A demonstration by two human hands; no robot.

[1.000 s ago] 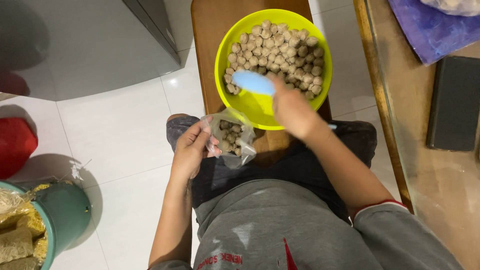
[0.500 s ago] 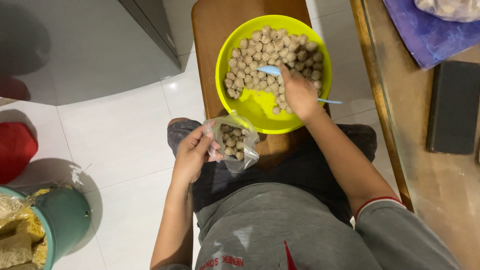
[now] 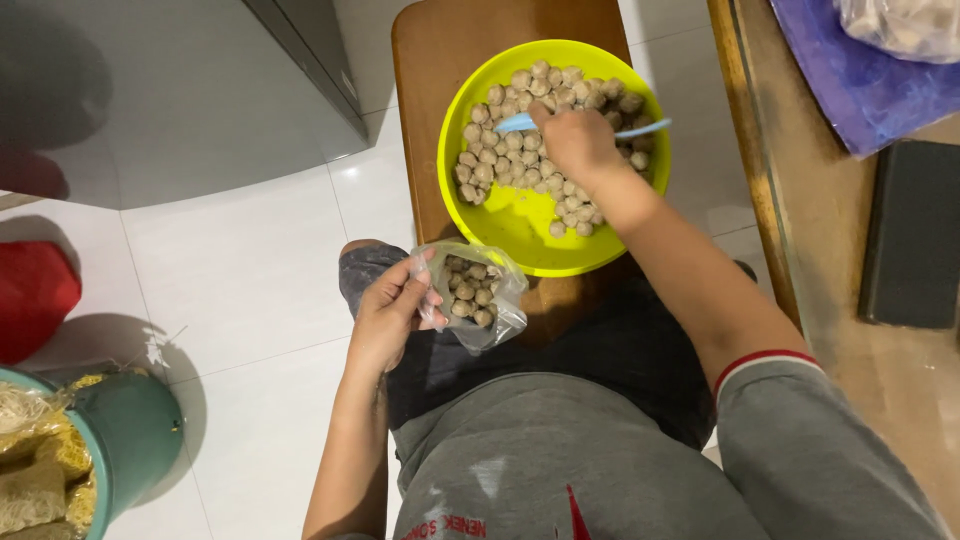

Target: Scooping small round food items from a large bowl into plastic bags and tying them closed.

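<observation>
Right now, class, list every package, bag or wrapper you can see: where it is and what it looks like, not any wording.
Small clear plastic bag: held open in the left hand over the lap, partly filled with brownish meatballs.
Clear plastic bag: top right corner, on a purple cloth, pale lumps inside.
Green tub: bottom left on the floor, holding yellowish noodle blocks, seemingly wrapped.
No signs or screens visible.

My right hand (image 3: pixel 575 140) covers the middle of the pale blue spoon (image 3: pixel 520 122), so I can't see how its grip closes round the handle. The teal bucket (image 3: pixel 125 430) at the floor's lower left corner and the clear bag (image 3: pixel 905 25) at the tabletop's far edge are cut off by the frame.
</observation>
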